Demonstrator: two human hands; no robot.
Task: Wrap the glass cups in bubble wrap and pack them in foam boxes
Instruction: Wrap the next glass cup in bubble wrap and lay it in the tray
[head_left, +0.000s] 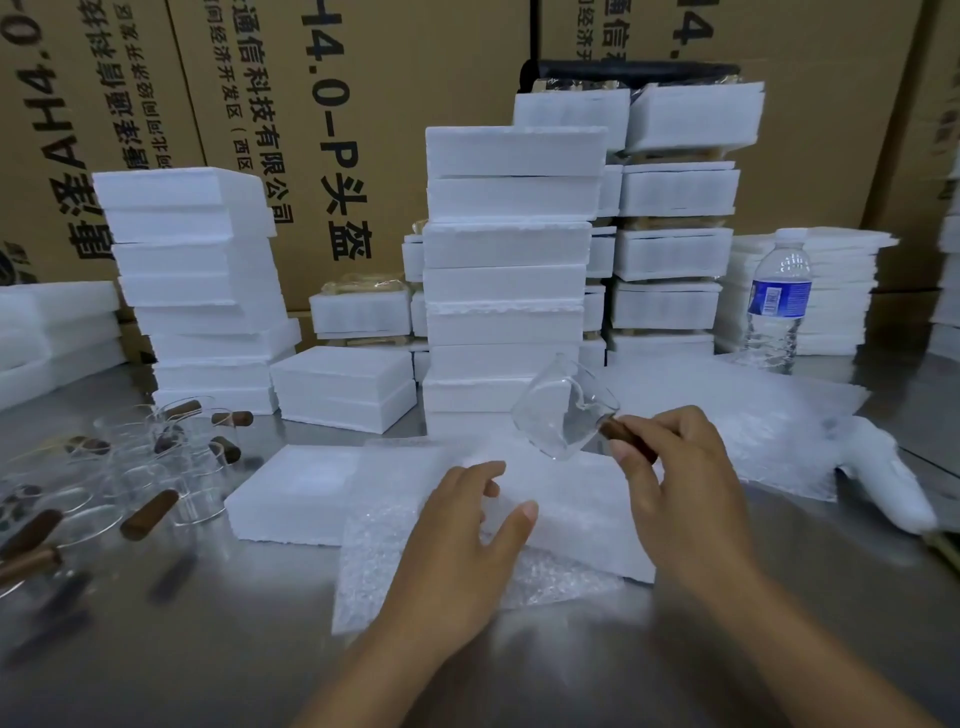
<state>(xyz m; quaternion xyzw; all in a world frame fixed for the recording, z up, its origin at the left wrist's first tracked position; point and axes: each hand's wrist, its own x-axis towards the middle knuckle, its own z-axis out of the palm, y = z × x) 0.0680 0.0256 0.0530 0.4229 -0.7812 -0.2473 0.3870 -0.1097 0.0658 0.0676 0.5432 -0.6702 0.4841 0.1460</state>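
hands: right hand (685, 483) pinches the glass cup (563, 410) by its wooden handle at 1 o'clock, left hand (467, 525) rests loose-fingered on bubble wrap (374, 561) over the foam box (291, 493).

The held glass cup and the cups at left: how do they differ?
The held glass cup hangs tilted in the air, its handle pinched by the right hand; the cups at the left rest on the table. It is one; they are many. All are clear, with brown handles.
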